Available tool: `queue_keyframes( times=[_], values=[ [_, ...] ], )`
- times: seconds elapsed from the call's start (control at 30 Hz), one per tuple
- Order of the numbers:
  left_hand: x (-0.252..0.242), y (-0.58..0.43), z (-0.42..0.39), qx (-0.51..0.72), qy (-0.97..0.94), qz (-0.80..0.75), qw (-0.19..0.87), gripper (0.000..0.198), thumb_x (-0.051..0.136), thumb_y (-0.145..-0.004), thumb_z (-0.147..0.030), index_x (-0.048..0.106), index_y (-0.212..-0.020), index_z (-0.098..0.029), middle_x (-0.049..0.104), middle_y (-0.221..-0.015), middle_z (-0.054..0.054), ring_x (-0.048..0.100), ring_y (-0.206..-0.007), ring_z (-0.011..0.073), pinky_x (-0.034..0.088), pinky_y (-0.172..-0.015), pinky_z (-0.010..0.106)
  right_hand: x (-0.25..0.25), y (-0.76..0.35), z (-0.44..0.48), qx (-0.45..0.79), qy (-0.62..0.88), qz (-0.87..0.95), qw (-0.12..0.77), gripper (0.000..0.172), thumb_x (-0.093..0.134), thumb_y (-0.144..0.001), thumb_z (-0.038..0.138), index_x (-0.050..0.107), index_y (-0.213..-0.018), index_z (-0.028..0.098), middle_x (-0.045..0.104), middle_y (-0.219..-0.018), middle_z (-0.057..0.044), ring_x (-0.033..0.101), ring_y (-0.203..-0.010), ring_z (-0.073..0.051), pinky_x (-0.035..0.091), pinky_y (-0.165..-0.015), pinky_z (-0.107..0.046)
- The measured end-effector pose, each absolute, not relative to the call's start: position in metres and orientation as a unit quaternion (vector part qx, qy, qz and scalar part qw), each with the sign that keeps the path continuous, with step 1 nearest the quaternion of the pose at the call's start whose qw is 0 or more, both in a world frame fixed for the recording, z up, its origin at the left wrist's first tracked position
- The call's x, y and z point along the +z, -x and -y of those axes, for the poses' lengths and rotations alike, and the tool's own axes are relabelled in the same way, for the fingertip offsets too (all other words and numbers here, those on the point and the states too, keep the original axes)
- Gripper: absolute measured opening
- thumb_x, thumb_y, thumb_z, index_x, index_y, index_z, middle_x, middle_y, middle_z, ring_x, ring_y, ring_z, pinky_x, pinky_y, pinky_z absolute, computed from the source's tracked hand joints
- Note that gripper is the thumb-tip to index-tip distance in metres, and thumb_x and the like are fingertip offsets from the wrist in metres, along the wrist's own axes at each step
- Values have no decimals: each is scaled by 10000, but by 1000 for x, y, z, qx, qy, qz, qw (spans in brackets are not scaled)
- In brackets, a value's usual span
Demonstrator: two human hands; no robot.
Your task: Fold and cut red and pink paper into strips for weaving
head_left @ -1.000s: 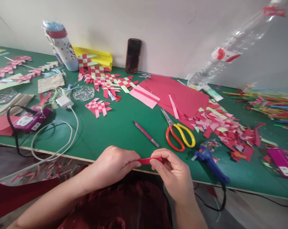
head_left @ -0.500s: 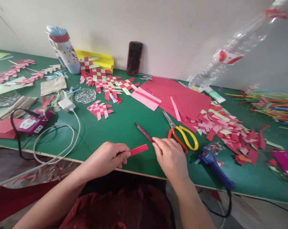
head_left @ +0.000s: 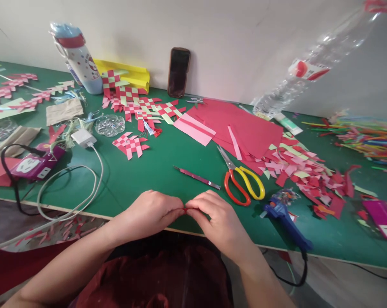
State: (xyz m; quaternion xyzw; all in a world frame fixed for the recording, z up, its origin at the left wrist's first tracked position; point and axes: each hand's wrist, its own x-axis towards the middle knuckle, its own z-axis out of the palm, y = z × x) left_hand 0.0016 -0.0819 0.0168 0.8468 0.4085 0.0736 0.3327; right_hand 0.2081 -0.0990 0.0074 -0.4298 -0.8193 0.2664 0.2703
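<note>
My left hand (head_left: 158, 212) and my right hand (head_left: 214, 218) meet fingertip to fingertip above the table's near edge. Both pinch a red paper strip (head_left: 184, 210), of which only a tiny bit shows between the fingers. Just beyond them a slim craft knife (head_left: 198, 177) with a dark red handle lies on the green table (head_left: 158, 167). To its right rest scissors (head_left: 244, 184) with one red and one yellow handle loop. A pink sheet with a red strip across it (head_left: 195, 128) lies farther back.
Red paper sheets (head_left: 244, 128) and a heap of paper scraps (head_left: 302, 167) lie to the right, near a blue glue gun (head_left: 286, 222). Woven paper fish (head_left: 131, 145), a flask (head_left: 81, 60), a purple power strip (head_left: 37, 162) and a white cable (head_left: 97, 184) occupy the left. A phone (head_left: 178, 72) leans on the wall.
My right hand has laid the craft knife on the table and moved left to the red paper strip. The strip, which stuck out of my left hand before, is now mostly hidden by fingers.
</note>
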Motion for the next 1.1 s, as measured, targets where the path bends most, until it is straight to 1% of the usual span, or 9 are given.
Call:
queue_keyframes(
  times=[0.17,0.27,0.33,0.5,0.67,0.77,0.87,1.03,1.1],
  values=[
    [7,7,76,47,-900,-382,203,346,368,-1018,-296,640,-829,-195,671,-732,-8,611,-650,132,350,-594,244,-5,-227,99,199,451,822,286,124,554,-941,201,665,-888,217,686,-830,-21,602,-804,-157,507,-753,-310],
    [1,18,72,82,-918,-369,117,343,351,-1011,-217,638,-828,-176,645,-689,3,598,-628,149,400,-635,279,-16,-241,101,129,467,814,319,90,583,-922,177,667,-912,208,687,-849,-28,606,-819,-158,504,-778,-317],
    [-3,21,71,130,-921,-358,84,313,371,-1013,-226,646,-873,-168,665,-737,17,619,-681,160,436,-693,304,-22,-244,102,98,473,811,330,92,597,-909,169,674,-930,214,692,-855,-32,613,-833,-170,504,-787,-333],
    [-10,15,70,208,-911,-347,85,277,496,-977,-371,641,-1067,-152,708,-924,63,651,-839,195,484,-779,339,-23,-237,106,120,479,792,359,88,595,-906,165,663,-914,221,695,-830,-21,628,-790,-160,514,-763,-324],
    [-9,10,66,205,-902,-338,172,270,418,-997,-213,668,-906,-168,697,-810,25,625,-748,152,477,-725,286,-17,-237,107,204,511,777,306,110,563,-934,237,655,-874,228,690,-815,-4,630,-757,-146,507,-728,-295],
    [-8,9,64,159,-897,-361,202,281,424,-980,-186,664,-833,-174,676,-749,13,604,-718,151,461,-708,286,-17,-238,106,198,515,792,261,147,546,-936,236,666,-853,227,681,-788,-6,605,-760,-154,492,-727,-300],
    [-7,7,65,107,-897,-393,172,283,422,-973,-187,652,-809,-171,658,-756,27,592,-736,175,464,-746,331,-18,-235,105,152,514,803,262,160,543,-930,227,675,-840,215,660,-819,-32,589,-808,-171,489,-762,-315],
    [-6,6,69,99,-887,-433,126,181,487,-962,-219,621,-1064,-154,662,-913,64,616,-831,216,500,-799,394,-18,-232,103,143,511,811,244,175,521,-936,214,667,-839,211,663,-807,-34,574,-778,-173,481,-748,-325],
    [-6,8,71,113,-886,-443,81,186,520,-949,-230,617,-1095,-167,652,-969,75,605,-865,240,507,-788,416,-19,-232,103,144,516,810,237,166,517,-941,222,665,-866,212,673,-814,-37,576,-783,-179,476,-753,-335]
  ],
)
